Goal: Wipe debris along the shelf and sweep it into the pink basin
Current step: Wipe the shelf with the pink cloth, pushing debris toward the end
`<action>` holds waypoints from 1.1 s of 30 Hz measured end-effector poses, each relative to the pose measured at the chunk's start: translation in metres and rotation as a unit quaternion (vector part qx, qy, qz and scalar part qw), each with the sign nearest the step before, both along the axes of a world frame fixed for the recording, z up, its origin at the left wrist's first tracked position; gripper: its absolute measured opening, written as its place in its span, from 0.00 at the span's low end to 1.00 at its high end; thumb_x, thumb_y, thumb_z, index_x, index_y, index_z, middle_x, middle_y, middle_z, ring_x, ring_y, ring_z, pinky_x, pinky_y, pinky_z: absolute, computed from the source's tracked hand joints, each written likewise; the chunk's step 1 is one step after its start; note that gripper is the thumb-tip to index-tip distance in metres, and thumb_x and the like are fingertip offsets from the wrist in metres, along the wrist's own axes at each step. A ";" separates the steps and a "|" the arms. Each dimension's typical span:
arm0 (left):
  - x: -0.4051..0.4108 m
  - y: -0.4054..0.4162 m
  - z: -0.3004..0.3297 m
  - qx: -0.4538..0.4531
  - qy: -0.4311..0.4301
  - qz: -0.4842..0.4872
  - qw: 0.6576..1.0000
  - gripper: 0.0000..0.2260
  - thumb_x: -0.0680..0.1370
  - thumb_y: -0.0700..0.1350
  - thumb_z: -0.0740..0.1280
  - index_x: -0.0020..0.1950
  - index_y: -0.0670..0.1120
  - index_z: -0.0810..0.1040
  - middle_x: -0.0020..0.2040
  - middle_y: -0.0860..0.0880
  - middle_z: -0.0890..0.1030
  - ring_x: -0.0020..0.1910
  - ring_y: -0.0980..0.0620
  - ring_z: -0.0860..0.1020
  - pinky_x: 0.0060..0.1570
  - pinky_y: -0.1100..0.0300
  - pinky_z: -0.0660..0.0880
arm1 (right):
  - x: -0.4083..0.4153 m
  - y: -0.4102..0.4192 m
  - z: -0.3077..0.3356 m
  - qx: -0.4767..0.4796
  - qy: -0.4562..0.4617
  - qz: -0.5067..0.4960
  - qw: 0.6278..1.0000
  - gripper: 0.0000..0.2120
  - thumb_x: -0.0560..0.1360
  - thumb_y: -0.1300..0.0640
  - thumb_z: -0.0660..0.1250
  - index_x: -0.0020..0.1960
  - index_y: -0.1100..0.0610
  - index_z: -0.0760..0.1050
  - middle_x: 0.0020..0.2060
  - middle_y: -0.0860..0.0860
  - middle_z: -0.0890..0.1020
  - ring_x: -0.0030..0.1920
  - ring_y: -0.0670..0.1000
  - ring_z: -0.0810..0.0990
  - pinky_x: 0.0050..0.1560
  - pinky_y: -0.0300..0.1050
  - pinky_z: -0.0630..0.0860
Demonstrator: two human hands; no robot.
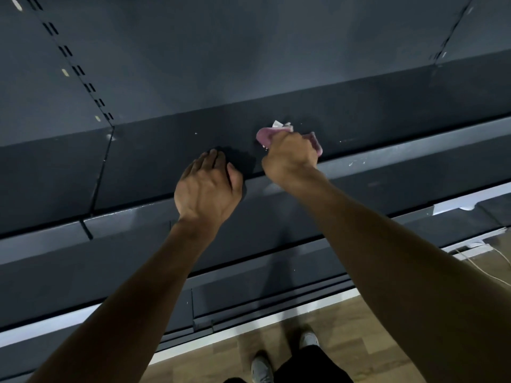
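Forearms low in frame; right hand fisted on pink cloth mid-shelf, left hand cupped at edge. Crumbs remain; no basin visible.

Both bare arms are reaching forward — the left hand is lying palm down, fingers loosely curled, while the right hand is clenching into a fist — knuckles up.

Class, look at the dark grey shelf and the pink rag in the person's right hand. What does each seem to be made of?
Dark grey shelf: probably painted sheet metal, matte; crisp folded edges, slotted uprights and pale chips suggest it.
Pink rag: soft cloth, apparently; it bunches and folds limply in the right hand.
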State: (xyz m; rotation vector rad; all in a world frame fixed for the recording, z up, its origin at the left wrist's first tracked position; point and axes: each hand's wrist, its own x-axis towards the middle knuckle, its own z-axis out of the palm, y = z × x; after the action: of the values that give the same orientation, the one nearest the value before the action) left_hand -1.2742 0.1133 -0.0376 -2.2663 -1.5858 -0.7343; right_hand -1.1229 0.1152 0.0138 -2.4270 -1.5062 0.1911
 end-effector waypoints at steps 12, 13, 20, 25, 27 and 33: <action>0.003 -0.002 0.003 -0.010 -0.009 0.001 1.000 0.22 0.80 0.47 0.53 0.58 0.37 0.82 0.58 0.39 0.83 0.55 0.39 0.82 0.54 0.49 0.78 | 0.132 -0.015 0.043 0.166 0.105 -0.163 0.967 0.17 0.78 0.55 0.59 0.60 0.64 0.75 0.57 0.63 0.79 0.59 0.63 0.78 0.58 0.51 0.75; 0.003 -0.002 0.003 -0.014 -0.008 0.003 1.000 0.22 0.80 0.47 0.53 0.58 0.37 0.82 0.58 0.39 0.83 0.55 0.39 0.82 0.54 0.49 0.78 | 0.136 -0.017 0.038 0.153 0.089 -0.154 0.972 0.16 0.77 0.57 0.59 0.60 0.64 0.74 0.56 0.63 0.79 0.58 0.63 0.78 0.56 0.51 0.75; 0.004 -0.002 0.001 -0.001 -0.008 0.008 1.000 0.21 0.80 0.46 0.54 0.59 0.38 0.82 0.59 0.40 0.83 0.55 0.39 0.82 0.52 0.48 0.79 | 0.114 -0.011 -0.001 -0.018 0.005 -0.078 0.997 0.29 0.75 0.58 0.59 0.73 0.68 0.61 0.70 0.65 0.67 0.69 0.63 0.67 0.67 0.53 0.67; 0.006 -0.004 0.001 0.010 -0.020 0.012 1.000 0.21 0.80 0.47 0.54 0.59 0.39 0.82 0.59 0.41 0.83 0.56 0.40 0.82 0.51 0.48 0.79 | 0.076 0.005 -0.016 -0.032 0.001 -0.052 0.998 0.34 0.77 0.56 0.59 0.75 0.73 0.51 0.73 0.69 0.58 0.71 0.65 0.63 0.70 0.57 0.63; 0.007 -0.003 0.000 0.015 -0.025 0.010 1.000 0.21 0.80 0.46 0.54 0.59 0.39 0.83 0.60 0.41 0.83 0.57 0.40 0.82 0.53 0.48 0.79 | 0.058 0.009 -0.020 -0.018 0.011 -0.035 0.999 0.33 0.77 0.57 0.58 0.75 0.73 0.51 0.73 0.69 0.58 0.71 0.65 0.63 0.71 0.56 0.62; 0.006 -0.003 0.001 0.015 -0.018 0.002 1.000 0.20 0.80 0.46 0.55 0.58 0.38 0.83 0.59 0.40 0.83 0.56 0.40 0.83 0.51 0.47 0.80 | 0.018 -0.003 -0.013 0.048 0.051 0.060 0.996 0.28 0.75 0.60 0.61 0.73 0.67 0.63 0.70 0.63 0.67 0.67 0.61 0.70 0.66 0.54 0.70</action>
State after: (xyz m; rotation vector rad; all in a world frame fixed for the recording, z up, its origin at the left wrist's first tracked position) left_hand -1.2685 0.1100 -0.0370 -2.2400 -1.5857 -0.7973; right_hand -1.1048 0.1122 0.0010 -2.2206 -1.5785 0.2572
